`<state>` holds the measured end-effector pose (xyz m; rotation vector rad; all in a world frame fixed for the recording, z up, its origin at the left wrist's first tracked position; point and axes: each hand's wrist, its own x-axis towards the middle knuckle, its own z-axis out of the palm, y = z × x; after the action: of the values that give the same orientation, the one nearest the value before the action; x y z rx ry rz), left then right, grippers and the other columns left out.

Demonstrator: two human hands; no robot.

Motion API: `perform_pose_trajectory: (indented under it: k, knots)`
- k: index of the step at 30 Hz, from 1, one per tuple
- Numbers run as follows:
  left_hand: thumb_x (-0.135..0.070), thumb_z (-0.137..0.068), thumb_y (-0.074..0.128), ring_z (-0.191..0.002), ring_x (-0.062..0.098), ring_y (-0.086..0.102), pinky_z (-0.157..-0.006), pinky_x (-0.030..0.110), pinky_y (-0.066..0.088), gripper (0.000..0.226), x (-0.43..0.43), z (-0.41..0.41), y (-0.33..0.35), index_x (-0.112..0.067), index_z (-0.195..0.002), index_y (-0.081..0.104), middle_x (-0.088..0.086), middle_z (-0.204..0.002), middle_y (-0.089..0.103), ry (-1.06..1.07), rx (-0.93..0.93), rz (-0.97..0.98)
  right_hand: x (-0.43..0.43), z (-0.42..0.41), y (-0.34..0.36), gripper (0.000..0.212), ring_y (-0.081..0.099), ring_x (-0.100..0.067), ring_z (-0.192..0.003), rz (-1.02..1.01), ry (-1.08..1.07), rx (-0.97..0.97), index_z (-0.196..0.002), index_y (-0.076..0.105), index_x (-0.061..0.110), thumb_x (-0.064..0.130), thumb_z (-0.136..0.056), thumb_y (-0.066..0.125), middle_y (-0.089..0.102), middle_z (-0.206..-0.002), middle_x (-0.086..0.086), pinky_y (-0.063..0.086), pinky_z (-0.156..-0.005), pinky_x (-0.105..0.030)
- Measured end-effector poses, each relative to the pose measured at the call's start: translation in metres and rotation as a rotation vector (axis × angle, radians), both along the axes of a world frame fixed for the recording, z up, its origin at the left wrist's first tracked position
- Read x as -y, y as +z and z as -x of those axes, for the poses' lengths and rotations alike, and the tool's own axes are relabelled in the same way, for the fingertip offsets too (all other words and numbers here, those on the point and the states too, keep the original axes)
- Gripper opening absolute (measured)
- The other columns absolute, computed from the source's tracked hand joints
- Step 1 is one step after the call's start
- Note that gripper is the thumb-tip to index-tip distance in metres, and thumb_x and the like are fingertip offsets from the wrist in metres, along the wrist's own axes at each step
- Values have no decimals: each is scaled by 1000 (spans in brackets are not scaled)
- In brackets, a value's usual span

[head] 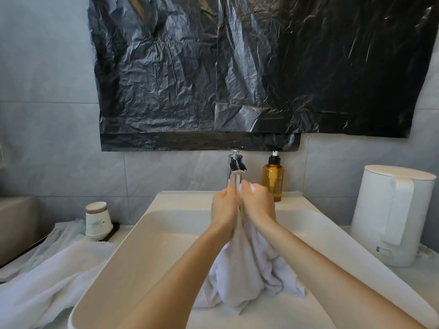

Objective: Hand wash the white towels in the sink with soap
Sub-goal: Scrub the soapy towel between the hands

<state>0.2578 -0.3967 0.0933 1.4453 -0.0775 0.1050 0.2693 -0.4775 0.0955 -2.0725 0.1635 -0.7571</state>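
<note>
Left hand (224, 206) and right hand (256, 205) side by side, both gripping a white towel (247, 269) bunched beneath the faucet (236, 170), over the sink (147, 252), second towel (47, 281) draped on the bench

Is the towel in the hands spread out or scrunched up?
Scrunched up: the towel hangs in folds, its bunched top gripped by left hand and right hand.

My left hand (224, 207) and right hand (257, 205) cover the top of the towel (249, 271) and the mouth of the faucet (235, 163), so I can't tell whether water runs. The second towel (47, 283) runs off the left edge, and the print on the paper cups (98, 220) is too small to read.
</note>
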Motion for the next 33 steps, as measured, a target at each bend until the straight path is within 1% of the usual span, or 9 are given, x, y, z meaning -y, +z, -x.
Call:
perform_pose_trajectory:
  k: [4,7,10,14,18,22,26,30,33]
  knots:
    - [-22,-98,40,-64,23,48,-65,32,38,39,-12,-13,-3,-9,-62,51,6,-63,54,121,-38,-23,-16,15,-17,32,52,-16,-69,149,171,23,-75,57,19,34,-99,41,58,-72,2,36,-60,-30]
    - [-23,-100,40,-67,23,54,-64,30,40,37,-8,-10,1,-8,-70,57,7,-68,58,34,-48,-5,-7,6,-2,41,49,-19,-68,25,181,-13,-63,51,16,31,-100,41,53,-64,1,34,-55,-25]
    - [-24,-99,44,-59,19,53,-58,27,41,37,-4,-2,0,-10,-68,57,5,-63,57,-32,-82,29,-5,11,-3,39,53,-25,-78,7,121,-12,-69,51,17,36,-101,38,58,-76,-3,36,-64,-31]
    - [-23,-102,39,-57,16,48,-53,26,37,40,-13,-9,4,-10,-65,48,4,-64,53,66,-81,30,-12,23,-15,42,57,-20,-79,-14,338,22,-78,59,9,37,-102,39,62,-79,-5,41,-71,-33]
    - [-32,-105,37,-66,19,61,-57,26,46,43,-2,0,1,-9,-79,62,7,-71,64,-36,-97,49,0,8,-4,43,58,-27,-88,-77,169,-47,-85,60,12,40,-102,33,64,-88,-9,41,-77,-36]
    - [-34,-105,36,-66,19,56,-58,26,42,43,-9,-7,5,-6,-81,59,7,-73,60,52,-140,90,-7,19,-19,39,61,-23,-90,16,361,-2,-90,64,12,38,-102,37,67,-92,-10,46,-82,-36]
    - [-37,-105,36,-65,16,59,-51,24,43,44,-3,3,3,-9,-83,62,5,-71,62,-10,-138,62,-2,9,-6,40,58,-24,-88,-10,179,-48,-90,60,13,37,-103,31,63,-89,-6,41,-75,-33]
    - [-39,-105,35,-63,16,57,-51,25,41,47,-16,-2,5,-7,-81,59,6,-71,60,64,-163,119,-13,28,-18,35,55,-14,-74,59,470,42,-78,59,16,32,-102,41,60,-75,0,42,-72,-32]
    - [-39,-105,35,-60,15,59,-42,17,43,47,-6,6,6,-8,-82,63,5,-68,63,0,-163,113,-1,13,-1,41,51,-18,-72,-80,251,23,-73,53,14,37,-102,36,54,-71,-1,38,-68,-33]
